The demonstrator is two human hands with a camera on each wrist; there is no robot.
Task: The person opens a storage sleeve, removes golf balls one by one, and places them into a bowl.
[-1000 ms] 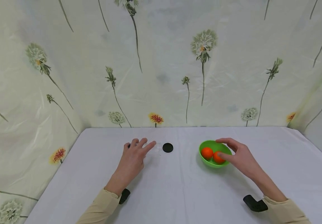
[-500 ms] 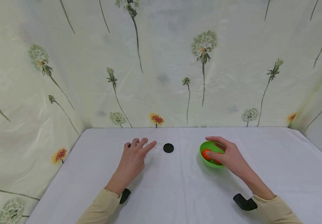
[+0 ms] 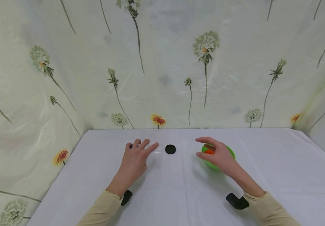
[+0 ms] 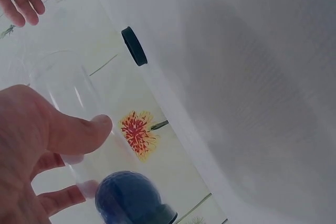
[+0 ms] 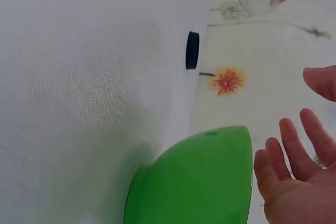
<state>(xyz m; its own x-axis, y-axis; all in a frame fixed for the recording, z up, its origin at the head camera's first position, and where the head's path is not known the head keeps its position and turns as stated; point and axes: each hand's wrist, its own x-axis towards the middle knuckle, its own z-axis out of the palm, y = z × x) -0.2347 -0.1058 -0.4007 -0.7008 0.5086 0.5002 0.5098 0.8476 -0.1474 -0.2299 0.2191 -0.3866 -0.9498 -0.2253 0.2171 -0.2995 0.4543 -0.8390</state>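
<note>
**Hands over the white table, one at the jar, one above the bowl**

Cloth comes first: a white tablecloth [image 3: 179, 188] covers the whole table, and behind it hangs a pale backdrop [image 3: 162, 62] printed with dandelions and small red flowers.

Next in size are the two arms in beige sleeves, each with a black wrist mount. The left hand [image 3: 134, 161] lies toward the far left of the table, its thumb and fingers curled around a clear plastic jar [image 4: 68, 103] that lies on its side; the left wrist view shows the thumb pressed on the see-through wall. A dark blue ball [image 4: 126, 198] sits inside the jar, close to the fingertips.

The right hand [image 3: 217, 153] hovers over the green bowl [image 3: 230, 153], fingers loosely spread and slightly bent, thumb apart from them. It holds nothing, as the right wrist view shows an empty palm beside the bowl's rim. An orange ball [image 3: 209, 151] peeks out of the bowl just under that hand; most of the bowl's inside is hidden by it.

Smallest of all, a black round lid [image 3: 170, 149] lies flat on the cloth between the jar and the bowl, near the jar's open end and touching neither hand.
</note>
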